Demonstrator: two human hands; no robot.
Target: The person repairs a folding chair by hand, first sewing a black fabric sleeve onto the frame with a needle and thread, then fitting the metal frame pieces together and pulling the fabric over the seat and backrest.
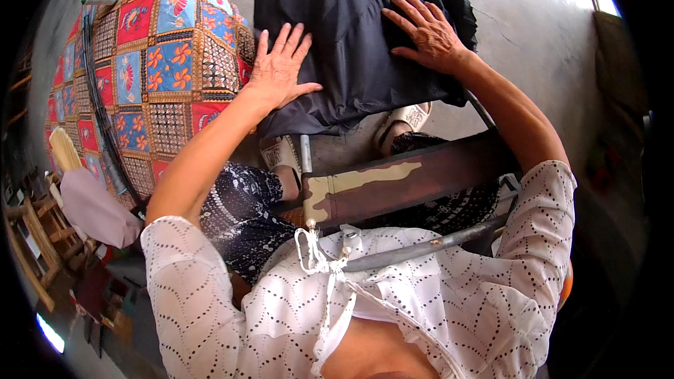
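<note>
Largest: patterned cloth (165, 63), at your left, beside the black cloth. Black cloth (351, 35): in front of you, spread beyond the camouflage band (372, 186); whatever bears it is mostly hidden. Surface smooth, faintly shiny, creased; right edge puckered. Judged light, soft, somewhat slippery, not fragile; likely to slide or wrinkle under a one-sided push. Best hold: pinch the side edges, or press with flat palms to smooth. Your right hand (428, 36): open, fingers spread on its right part, gripping nothing. Your left hand (279, 70): likewise open, flat at its left side. Smallest: metal tube (305, 154), below the cloth's near edge; judged stiff.
</note>
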